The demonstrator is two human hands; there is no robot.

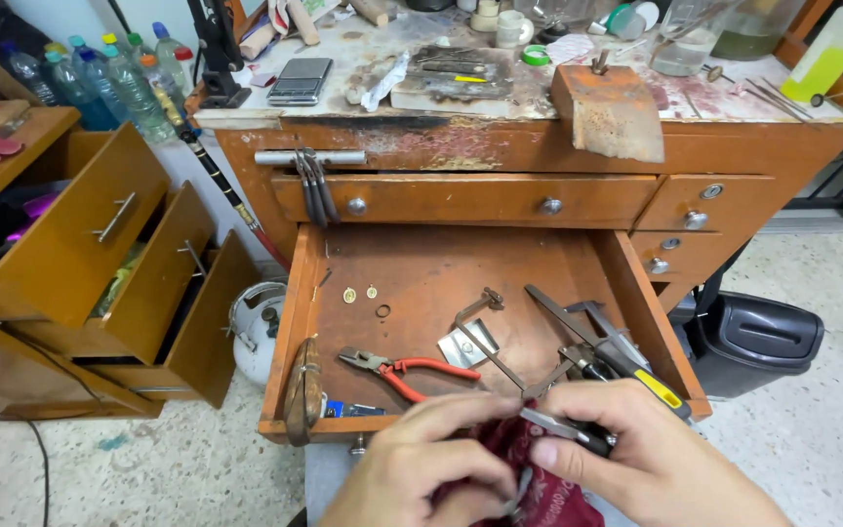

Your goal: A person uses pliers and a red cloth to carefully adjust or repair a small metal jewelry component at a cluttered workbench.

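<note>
Red-handled pliers (412, 371) in open drawer (421, 263)

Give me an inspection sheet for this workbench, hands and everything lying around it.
Surface: open wooden drawer tray, worn and stained, below a cluttered bench top.
Job's things: dark red cloth and a small metal tool, both at the hands.
Clutter: red-handled pliers, caliper, small rings in the tray.
Hands: left hand pinches the cloth; right hand grips the metal tool.
Cables: black cable on the floor, left.
Surroundings: open side drawers, plastic bottles, black bin, pocket scale.
</note>
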